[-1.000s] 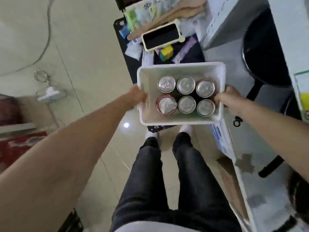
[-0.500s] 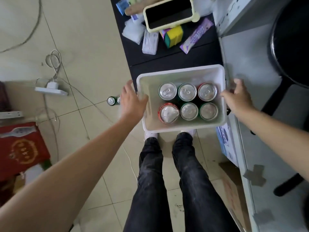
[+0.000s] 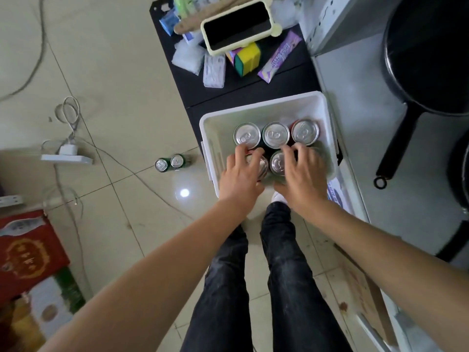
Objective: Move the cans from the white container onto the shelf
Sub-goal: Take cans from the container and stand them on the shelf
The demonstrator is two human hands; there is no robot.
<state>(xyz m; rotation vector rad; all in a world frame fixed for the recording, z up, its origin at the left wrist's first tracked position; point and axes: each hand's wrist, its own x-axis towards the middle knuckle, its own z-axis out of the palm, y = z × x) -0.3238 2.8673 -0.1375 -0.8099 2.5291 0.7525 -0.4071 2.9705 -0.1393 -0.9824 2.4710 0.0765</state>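
The white container [image 3: 217, 138] sits at the near end of the black shelf top [image 3: 193, 85], with several cans standing upright in two rows. The back row of silver tops is uncovered, the left can [image 3: 247, 134], the middle can [image 3: 275, 134] and the right can [image 3: 305, 132]. My left hand [image 3: 241, 179] is curled from above over the red front-left can [image 3: 262, 165]. My right hand [image 3: 302, 179] covers the front-right can, which is almost hidden. The front-middle can [image 3: 278, 162] shows between my hands.
The black shelf top holds a phone [image 3: 238, 26], a sponge [image 3: 247, 58] and small packets. Two green cans [image 3: 170, 162] stand on the tiled floor to the left, near a power strip [image 3: 67, 158] and cables. A black pan [image 3: 426, 59] lies on the grey surface to the right.
My hands have left the sides of the container and come down inside it onto the front row of cans. The container rests where it was half a second ago.
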